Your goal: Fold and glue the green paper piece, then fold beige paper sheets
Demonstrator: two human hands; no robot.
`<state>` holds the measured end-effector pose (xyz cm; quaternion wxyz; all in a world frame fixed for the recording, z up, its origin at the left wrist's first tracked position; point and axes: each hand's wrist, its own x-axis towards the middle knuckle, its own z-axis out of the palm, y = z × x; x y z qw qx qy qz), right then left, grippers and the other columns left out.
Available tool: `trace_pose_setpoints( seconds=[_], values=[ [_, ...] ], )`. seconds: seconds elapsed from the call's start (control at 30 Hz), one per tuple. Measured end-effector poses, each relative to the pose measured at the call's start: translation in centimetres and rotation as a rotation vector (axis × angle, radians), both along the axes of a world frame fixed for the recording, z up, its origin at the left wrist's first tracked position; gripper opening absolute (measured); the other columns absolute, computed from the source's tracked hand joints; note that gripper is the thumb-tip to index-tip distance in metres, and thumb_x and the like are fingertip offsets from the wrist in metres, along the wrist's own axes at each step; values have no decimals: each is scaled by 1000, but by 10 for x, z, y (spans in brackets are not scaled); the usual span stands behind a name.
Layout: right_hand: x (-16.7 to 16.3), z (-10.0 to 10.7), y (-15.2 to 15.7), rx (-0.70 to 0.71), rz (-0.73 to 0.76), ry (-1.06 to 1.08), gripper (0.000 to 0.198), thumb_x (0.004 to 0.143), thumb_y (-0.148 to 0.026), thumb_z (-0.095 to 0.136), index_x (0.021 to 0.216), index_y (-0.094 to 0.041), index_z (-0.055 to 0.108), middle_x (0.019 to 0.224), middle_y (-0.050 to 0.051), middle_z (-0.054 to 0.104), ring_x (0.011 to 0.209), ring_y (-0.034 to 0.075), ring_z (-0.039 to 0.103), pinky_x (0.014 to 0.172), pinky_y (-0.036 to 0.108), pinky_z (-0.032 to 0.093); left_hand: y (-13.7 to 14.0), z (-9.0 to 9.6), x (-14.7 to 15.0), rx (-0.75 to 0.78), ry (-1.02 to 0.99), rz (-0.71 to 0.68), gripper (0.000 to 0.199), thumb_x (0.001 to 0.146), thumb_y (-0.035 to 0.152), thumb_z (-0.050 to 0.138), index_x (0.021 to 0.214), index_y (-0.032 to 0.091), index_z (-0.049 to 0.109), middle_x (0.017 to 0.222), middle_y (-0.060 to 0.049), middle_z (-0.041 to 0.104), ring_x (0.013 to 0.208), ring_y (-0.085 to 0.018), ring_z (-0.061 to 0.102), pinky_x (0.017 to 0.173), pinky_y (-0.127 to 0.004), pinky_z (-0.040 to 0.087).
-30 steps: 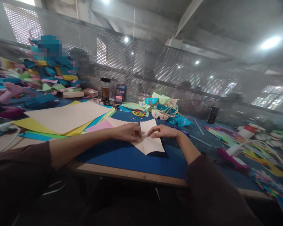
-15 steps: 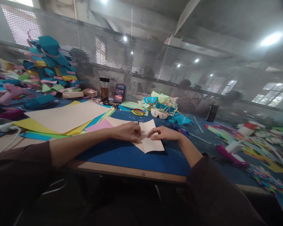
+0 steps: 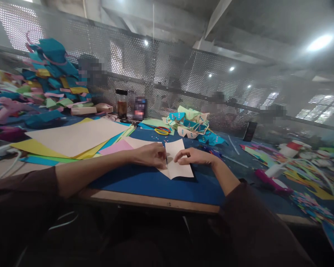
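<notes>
A creased cream paper sheet [image 3: 180, 168] lies on the blue table top [image 3: 133, 183], its fold running near its middle. My left hand [image 3: 152, 155] rests over the left part, fingers curled and thumb drawn in. A thin dark line shows by its fingertips at the fold; whether it is an object or a shadow I cannot tell. From the right, my right hand [image 3: 196, 156] hovers at the sheet with bent fingers, thumb and fingertips a little apart, nothing between them. Behind the left hand lie a pink sheet [image 3: 117, 147] and more cream paper.
Large cream sheets [image 3: 80, 135] over coloured paper lie left. Scissors [image 3: 162, 130] and dotted paper pieces [image 3: 190, 124] are beyond the hands. A jar [image 3: 121, 104] and phone [image 3: 139, 108] stand at the back. A magenta glue gun [image 3: 272, 182] lies right, paper scraps around it.
The view has shifted slightly. Both hands keep nearly the same pose at the creased paper; nothing has been taken up or put down.
</notes>
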<state>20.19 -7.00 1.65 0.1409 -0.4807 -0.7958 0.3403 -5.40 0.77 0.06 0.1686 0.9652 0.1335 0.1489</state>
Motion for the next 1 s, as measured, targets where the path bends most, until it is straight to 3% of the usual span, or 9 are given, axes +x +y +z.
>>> trace_pose_setpoints(
  seconds=[0.37, 0.8, 1.0],
  values=[
    [1, 2, -4, -16, 81, 8, 37, 85, -44, 70, 115, -24, 73, 119, 3, 71, 113, 21, 62, 99, 33, 43, -9, 3, 2, 85, 53, 46, 48, 73, 59, 73, 95, 17, 65, 95, -7, 60, 93, -24, 57, 79, -33, 44],
    [3, 2, -2, -33, 86, -14, 33, 85, -41, 71, 112, -23, 73, 119, 3, 71, 110, 21, 63, 100, 33, 43, -10, 4, 2, 48, 55, 59, 47, 70, 57, 75, 94, 18, 65, 96, -7, 63, 93, -26, 57, 82, -36, 45],
    [2, 7, -7, -44, 89, -33, 37, 87, -45, 68, 116, -23, 72, 120, 3, 71, 111, 21, 63, 97, 30, 43, -18, 4, 2, 155, 96, 85, 56, 74, 67, 67, 99, 17, 63, 99, -9, 60, 97, -28, 55, 84, -37, 43]
  ],
)
